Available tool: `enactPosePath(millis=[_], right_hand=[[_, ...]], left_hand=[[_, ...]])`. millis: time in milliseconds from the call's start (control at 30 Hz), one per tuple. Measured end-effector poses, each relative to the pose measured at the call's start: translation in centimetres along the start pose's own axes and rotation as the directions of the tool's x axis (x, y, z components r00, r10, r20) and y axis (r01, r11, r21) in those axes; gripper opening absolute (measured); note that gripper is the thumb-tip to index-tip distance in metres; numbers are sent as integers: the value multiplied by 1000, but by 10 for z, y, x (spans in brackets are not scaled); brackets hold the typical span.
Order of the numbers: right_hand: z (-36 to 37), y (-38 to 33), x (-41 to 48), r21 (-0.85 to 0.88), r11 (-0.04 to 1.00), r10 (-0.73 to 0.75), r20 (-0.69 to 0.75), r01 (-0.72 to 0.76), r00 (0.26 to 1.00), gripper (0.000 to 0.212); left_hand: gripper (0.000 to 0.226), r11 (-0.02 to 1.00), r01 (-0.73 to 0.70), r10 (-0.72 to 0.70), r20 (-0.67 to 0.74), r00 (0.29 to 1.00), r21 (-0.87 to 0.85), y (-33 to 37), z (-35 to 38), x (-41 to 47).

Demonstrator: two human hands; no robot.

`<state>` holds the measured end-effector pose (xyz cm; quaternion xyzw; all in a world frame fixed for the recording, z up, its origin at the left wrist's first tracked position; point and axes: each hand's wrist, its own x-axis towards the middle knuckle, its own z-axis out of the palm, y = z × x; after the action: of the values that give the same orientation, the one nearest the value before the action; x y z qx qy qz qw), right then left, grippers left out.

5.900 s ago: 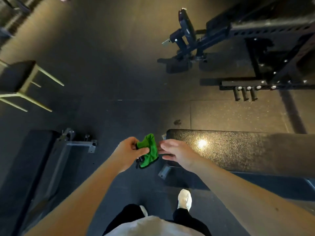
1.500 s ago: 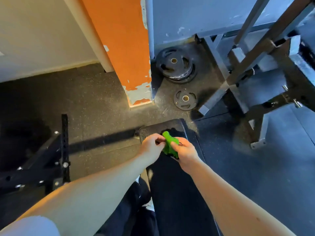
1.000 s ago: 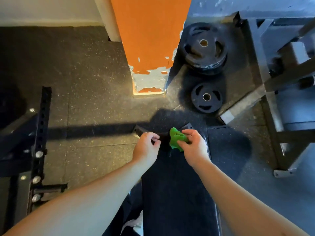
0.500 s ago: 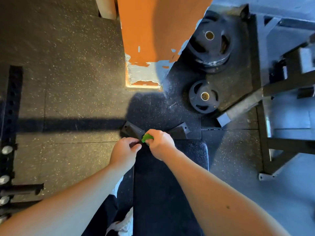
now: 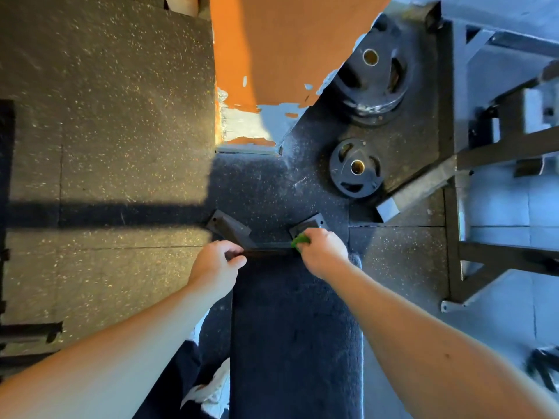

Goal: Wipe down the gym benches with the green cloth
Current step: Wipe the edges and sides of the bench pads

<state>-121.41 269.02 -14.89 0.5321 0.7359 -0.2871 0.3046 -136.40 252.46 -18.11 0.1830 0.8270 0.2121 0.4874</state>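
A black padded bench [image 5: 295, 328] runs away from me down the middle of the view. My right hand [image 5: 322, 252] grips the green cloth [image 5: 300, 239] at the bench's far right corner; only a small green bit shows past the fingers. My left hand [image 5: 216, 263] sits at the far left corner with its fingers curled over the pad's edge.
The bench's metal feet [image 5: 230, 226] stick out past its far end. An orange pillar [image 5: 272, 55] with chipped paint stands just beyond. Two black weight plates [image 5: 355, 169] lie on the floor at the right, beside a grey rack frame [image 5: 453, 176]. Speckled rubber floor lies left.
My right hand has slid the cloth from the bench's far left corner to its far right corner. The left hand has stayed at the left corner. The view has tilted further down.
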Motion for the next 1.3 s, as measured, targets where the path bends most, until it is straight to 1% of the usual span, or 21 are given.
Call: enactPosePath(millis=[33,100,133,200,267,367,433,500,567,600,700,767,800,867,933,1000,1067,1133,1200,1233,1300], right_hand=[[11,-21,-1,28,999,-47,24,47,999,7],[25,-49,-3,56,990,-134,74,130,988,12],[25,-51,-1,52,987,-154,82,150,985,15],[10,-29,0,28,988,-153,83,151,985,17],[-8,13,0,-8,996,-85,40,86,996,15],[-26,68,5,-2,997,78,-33,-78,996,16],[-29,80,7,38,988,149,-46,-147,988,18],[-24,66,5,35,986,165,-73,-163,984,20],[-10,38,4,7,992,129,-81,-129,988,21],[-1,18,3,-3,996,92,-62,-93,994,20],[25,-39,-3,7,997,-71,21,71,997,18],[29,-50,-2,25,989,-145,67,144,987,16],[24,-42,-2,31,989,-149,71,147,986,16],[7,-9,-1,2,995,-99,41,99,994,18],[-8,35,1,-6,1000,15,-28,-16,999,18],[-18,67,2,17,993,122,-82,-121,989,17],[-21,80,6,107,972,219,-110,-208,969,16],[-19,78,7,193,940,307,-123,-281,944,18],[-12,62,7,158,944,311,-137,-289,940,19],[-6,48,6,124,958,274,-140,-258,951,18],[9,4,0,96,986,146,-96,-137,985,16]], left_hand=[[9,1000,2,-2,-4,1000,-10,0,1,1],[9,999,4,-5,-19,1000,-32,-1,2,0],[8,1000,0,-1,-25,1000,-31,-1,2,0],[7,1000,2,-3,-20,1000,-25,0,0,-1],[6,1000,8,-8,-2,1000,-21,1,-1,-1],[6,999,22,-22,10,1000,-32,0,-4,-1],[6,998,34,-33,26,999,-44,1,-4,1],[6,997,52,-51,19,999,-57,1,-4,1],[7,996,68,-68,0,998,-64,1,-1,-1],[7,994,79,-81,-12,997,-74,2,-1,-2],[10,986,115,-120,-35,992,-121,1,2,-3],[11,983,120,-127,-41,991,-135,1,1,-5],[11,984,120,-126,-38,991,-132,2,0,-5],[12,984,127,-132,-28,991,-126,2,-2,-6],[13,984,132,-135,-21,991,-118,4,-3,-6],[13,984,138,-142,-25,990,-116,5,-3,-6],[13,980,155,-160,-25,987,-126,5,-2,-5],[14,974,177,-183,-29,983,-141,4,1,-6],[16,960,213,-221,-30,975,-180,2,2,-7],[18,951,231,-241,-26,970,-204,2,2,-7],[23,938,252,-266,-28,964,-238,1,3,-11]])
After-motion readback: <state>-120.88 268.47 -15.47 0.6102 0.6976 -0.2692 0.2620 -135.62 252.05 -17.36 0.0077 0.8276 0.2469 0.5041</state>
